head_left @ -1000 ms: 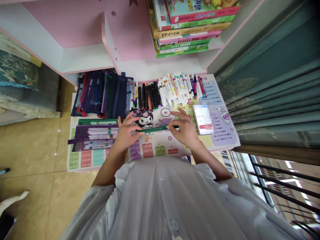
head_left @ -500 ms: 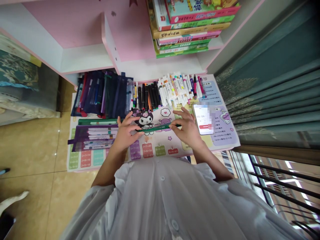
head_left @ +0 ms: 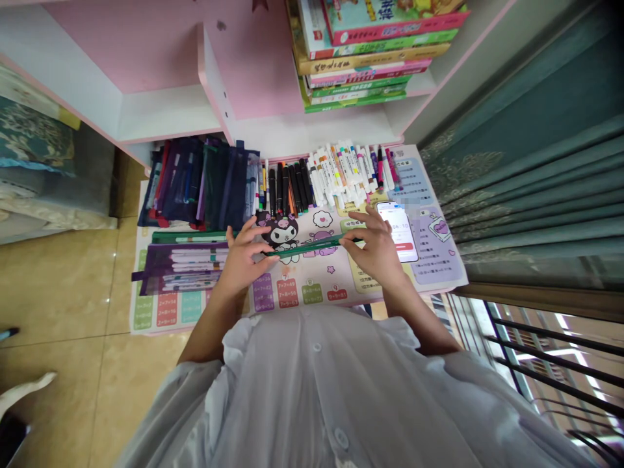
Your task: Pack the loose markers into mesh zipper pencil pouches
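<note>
A dark green zip pouch (head_left: pixel 307 248) is stretched between my hands above the desk mat, seen nearly edge-on as a thin strip. My left hand (head_left: pixel 246 257) pinches its left end between thumb and finger. At the other end, my right hand (head_left: pixel 370 250) pinches the strip, its other fingers raised. Whether the pouch holds anything is hidden. Left of my left hand lies a purple mesh pouch (head_left: pixel 156 270) with several white markers inside, with a green pouch (head_left: pixel 163 238) partly under it. A phone (head_left: pixel 403 247) showing a timer lies just beyond my right hand.
Black markers (head_left: pixel 285 188) and a pile of white markers (head_left: pixel 341 170) line the back of the desk mat (head_left: pixel 302 276). Filled dark mesh pouches (head_left: pixel 185 182) lie at back left. Stacked books (head_left: pixel 370 65) stand on the shelf; a curtain (head_left: pixel 536 169) hangs at right.
My right hand has moved right and slightly away from me, pinching the green pouch's end. The strip's edges, slightly apart before, now run together in one line. My left hand has barely moved.
</note>
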Demonstrator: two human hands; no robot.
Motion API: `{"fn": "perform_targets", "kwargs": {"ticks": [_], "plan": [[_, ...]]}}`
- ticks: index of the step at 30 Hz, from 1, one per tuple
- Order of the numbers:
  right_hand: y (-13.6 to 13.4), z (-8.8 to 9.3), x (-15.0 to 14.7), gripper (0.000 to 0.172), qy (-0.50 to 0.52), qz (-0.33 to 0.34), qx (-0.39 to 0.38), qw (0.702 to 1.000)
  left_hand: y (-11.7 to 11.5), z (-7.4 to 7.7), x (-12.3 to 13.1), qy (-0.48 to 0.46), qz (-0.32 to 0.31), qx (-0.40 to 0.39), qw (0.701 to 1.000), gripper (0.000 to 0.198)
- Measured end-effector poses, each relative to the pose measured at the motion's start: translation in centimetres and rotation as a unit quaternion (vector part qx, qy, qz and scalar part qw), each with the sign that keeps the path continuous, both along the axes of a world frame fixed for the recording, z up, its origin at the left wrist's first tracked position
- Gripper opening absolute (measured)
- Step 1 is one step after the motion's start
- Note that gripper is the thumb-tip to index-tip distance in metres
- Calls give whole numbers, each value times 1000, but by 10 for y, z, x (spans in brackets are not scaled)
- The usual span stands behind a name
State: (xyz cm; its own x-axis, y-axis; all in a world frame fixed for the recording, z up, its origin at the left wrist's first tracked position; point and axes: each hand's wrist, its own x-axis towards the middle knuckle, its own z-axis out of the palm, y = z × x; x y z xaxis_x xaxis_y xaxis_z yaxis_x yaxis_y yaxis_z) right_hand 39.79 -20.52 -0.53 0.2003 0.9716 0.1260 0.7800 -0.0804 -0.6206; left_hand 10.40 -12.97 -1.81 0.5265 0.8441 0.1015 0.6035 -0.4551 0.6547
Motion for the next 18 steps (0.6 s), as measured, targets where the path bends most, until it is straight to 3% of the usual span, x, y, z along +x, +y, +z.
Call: {"fn": "perform_targets", "kwargs": {"ticks": [18], "plan": [[-3,-2,18,16,-6,-40,16,999,1,0,-1,2,12,9,1000,24]]}}
